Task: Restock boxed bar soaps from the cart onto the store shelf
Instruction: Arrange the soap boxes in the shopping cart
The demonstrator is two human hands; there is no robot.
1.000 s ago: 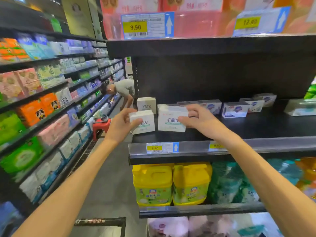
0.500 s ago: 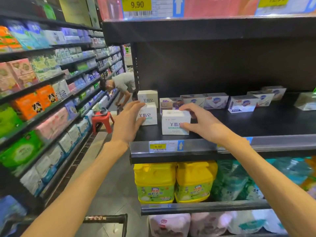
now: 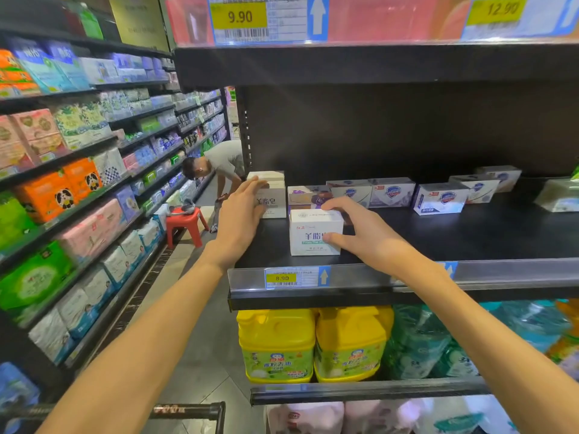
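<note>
From the head camera, both bare arms reach up to a black store shelf (image 3: pixel 470 233). The right hand (image 3: pixel 363 236) clasps a white boxed bar soap (image 3: pixel 310 233) that stands upright near the shelf's front edge, above the 8.90 price tag (image 3: pixel 282 278); the thumb presses the box's front face and the fingers curl over its top right corner. The left hand (image 3: pixel 241 211) lies flat and open against the left side of a second white soap box (image 3: pixel 272 200), which stands further back at the shelf's left end with another white box (image 3: pixel 265 176) stacked on it; the hand touches the box but does not close around it. Behind them a row of blue-and-white soap boxes (image 3: pixel 391 192) runs to the right. Yellow detergent jugs (image 3: pixel 277 346) fill the shelf below. A cart handle (image 3: pixel 188 410) shows at the bottom edge. Down the aisle, a person (image 3: pixel 219 164) bends beside a red stool (image 3: pixel 185 222).
</note>
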